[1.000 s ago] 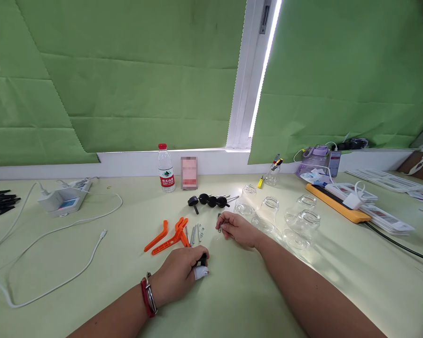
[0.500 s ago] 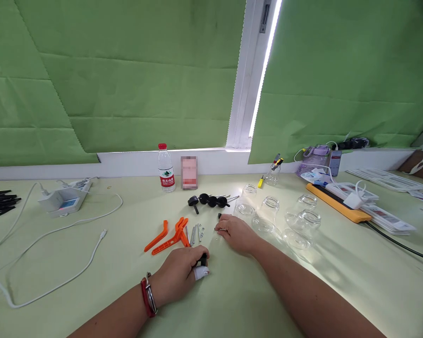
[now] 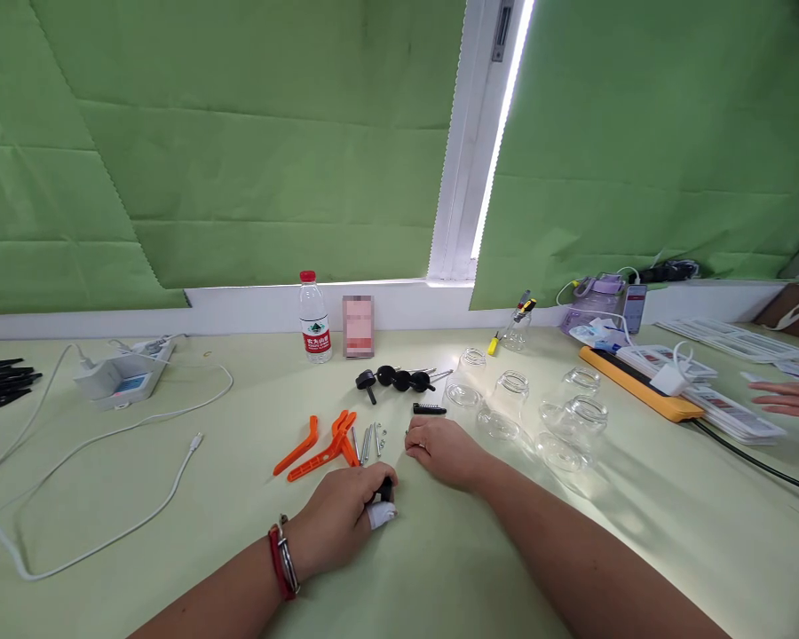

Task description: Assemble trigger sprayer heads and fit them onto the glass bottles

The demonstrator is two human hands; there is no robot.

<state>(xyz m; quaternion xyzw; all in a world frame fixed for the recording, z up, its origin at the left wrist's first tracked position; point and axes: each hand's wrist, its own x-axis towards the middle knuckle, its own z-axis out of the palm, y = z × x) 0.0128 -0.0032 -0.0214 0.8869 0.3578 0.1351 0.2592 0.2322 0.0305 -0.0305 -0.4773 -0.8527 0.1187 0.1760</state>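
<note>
My left hand (image 3: 343,510), a white wrap on one finger, is closed round a small black part (image 3: 384,489) that mostly hides inside the grip. My right hand (image 3: 447,453) rests low over the table with its fingertips pinched together; whatever is between them is too small and covered to name. Just beyond it lies a black strip-like piece (image 3: 430,409) with a ridged edge. Orange plastic handles (image 3: 323,457), several metal screws (image 3: 366,441) and tiny nuts (image 3: 383,433) lie beyond my left hand. Farther back are round black knob-like parts (image 3: 403,380) with stems.
Several clear glass jars (image 3: 511,404) stand right of my right hand. At the back are a water bottle (image 3: 315,319) and a screwdriver jar (image 3: 516,330). An orange power strip (image 3: 639,383) and another person's hand (image 3: 789,399) are at right; a white cable (image 3: 139,422) loops left.
My right hand has shifted slightly nearer and down, uncovering the black strip. The spring seen in its fingers earlier is now hidden. My left hand holds still. Another person's hand has appeared at right.
</note>
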